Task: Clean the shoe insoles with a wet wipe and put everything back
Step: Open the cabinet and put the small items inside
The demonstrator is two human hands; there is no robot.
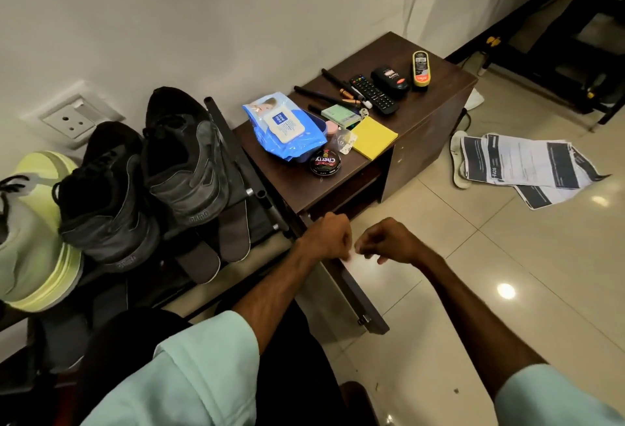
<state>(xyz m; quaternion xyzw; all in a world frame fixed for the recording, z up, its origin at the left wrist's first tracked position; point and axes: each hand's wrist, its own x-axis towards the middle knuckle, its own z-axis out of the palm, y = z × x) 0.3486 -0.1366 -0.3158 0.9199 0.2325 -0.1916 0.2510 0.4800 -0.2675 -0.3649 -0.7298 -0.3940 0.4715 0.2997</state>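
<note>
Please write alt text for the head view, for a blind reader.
The left hand and right hand pinch a white wipe between them. On the left, two grey insoles lie on a rack beside black shoes; a wipes pack sits on a cabinet.

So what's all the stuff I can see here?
blue wet wipes pack: one, blue, on brown cabinet
round black polish tin: one, black, cabinet front
yellow sticky pad: one, yellow, near tin
black remote control: one, black, cabinet back
dark grey shoes: two, grey-black, shoe rack
flat grey insoles: two, grey, rack front
pale green shoe: one, green, rack left
printed papers: several, white-black, floor
white wet wipe: one, white, between hands
left hand, right hand: both pinch wipe
</note>
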